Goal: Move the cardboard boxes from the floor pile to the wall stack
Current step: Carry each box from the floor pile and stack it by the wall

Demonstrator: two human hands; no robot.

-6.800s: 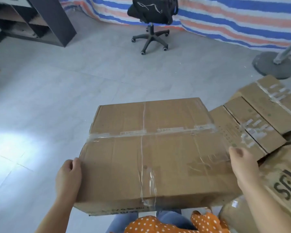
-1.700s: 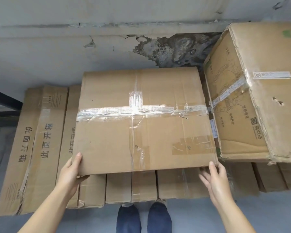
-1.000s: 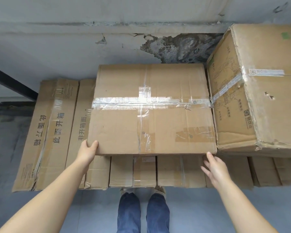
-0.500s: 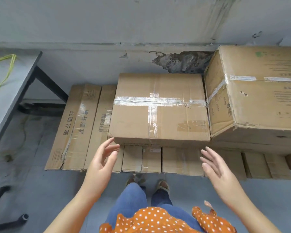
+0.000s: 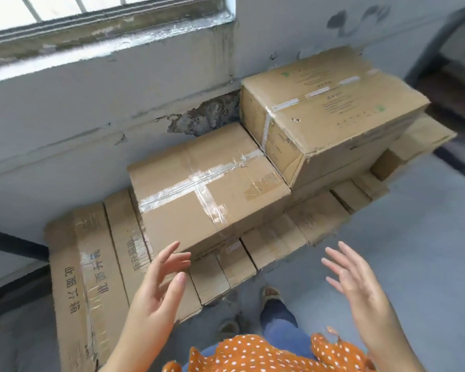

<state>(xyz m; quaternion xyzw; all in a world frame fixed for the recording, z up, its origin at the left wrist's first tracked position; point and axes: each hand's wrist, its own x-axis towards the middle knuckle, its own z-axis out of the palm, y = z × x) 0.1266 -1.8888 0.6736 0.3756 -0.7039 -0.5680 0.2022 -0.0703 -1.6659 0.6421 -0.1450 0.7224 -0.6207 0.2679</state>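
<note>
A taped cardboard box [image 5: 207, 189] sits on a bottom layer of flat boxes [image 5: 91, 267] against the wall. Beside it on the right stands a larger box [image 5: 333, 108], touching it. My left hand [image 5: 159, 285] hovers in front of the taped box's near left corner, fingers straight, holding nothing. My right hand [image 5: 357, 283] hangs open to the right, apart from every box. The floor pile is out of view.
A peeling grey wall [image 5: 118, 103] with a window sill [image 5: 105, 38] runs behind the stack. A dark table leg [image 5: 14, 245] crosses at the left. Grey floor [image 5: 427, 237] lies to the right. My feet [image 5: 271, 294] stand just before the bottom layer.
Both hands have let go of the taped box, which now rests on the stack, and have drawn back. The view has tilted and swung to the right.
</note>
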